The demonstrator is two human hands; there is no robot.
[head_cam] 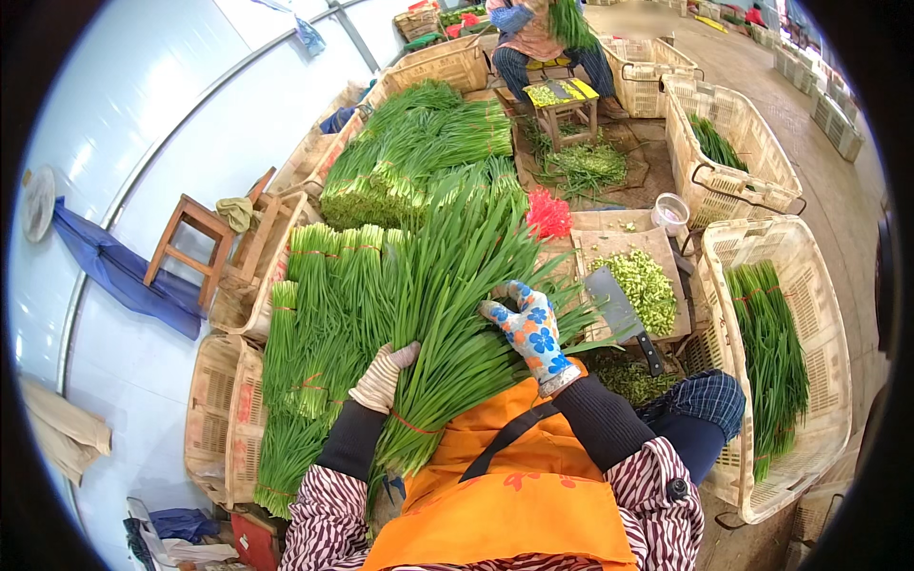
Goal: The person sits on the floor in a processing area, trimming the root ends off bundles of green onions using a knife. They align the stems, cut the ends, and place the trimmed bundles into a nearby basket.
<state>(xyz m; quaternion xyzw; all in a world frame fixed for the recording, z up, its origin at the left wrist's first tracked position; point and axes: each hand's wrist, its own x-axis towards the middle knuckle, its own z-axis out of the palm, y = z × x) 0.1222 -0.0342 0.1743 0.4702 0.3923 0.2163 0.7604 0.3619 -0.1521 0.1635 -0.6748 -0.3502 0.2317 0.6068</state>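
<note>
A large loose bunch of garlic chives (457, 285) leans across my lap, its cut ends towards me and a red band (414, 425) around its lower part. My left hand (382, 375), in a striped off-white glove, grips the bunch at its left side. Over the leaves on the right is my right hand (532, 328), in a glove with blue and orange flowers. Its fingers are curled, and whether they pinch any leaves cannot be told. Beside it, a cleaver (615, 307) lies on a cutting board (582, 246) with chopped pale stem ends (639, 285).
Banded chive bundles (321, 285) are stacked to the left and ahead. Plastic crates (821, 342) line the right; others (243, 421) stand left, near a wooden stool (189, 243). Red bands (548, 214) and a clear tub (670, 213) lie ahead. A seated person (528, 43) holds chives opposite.
</note>
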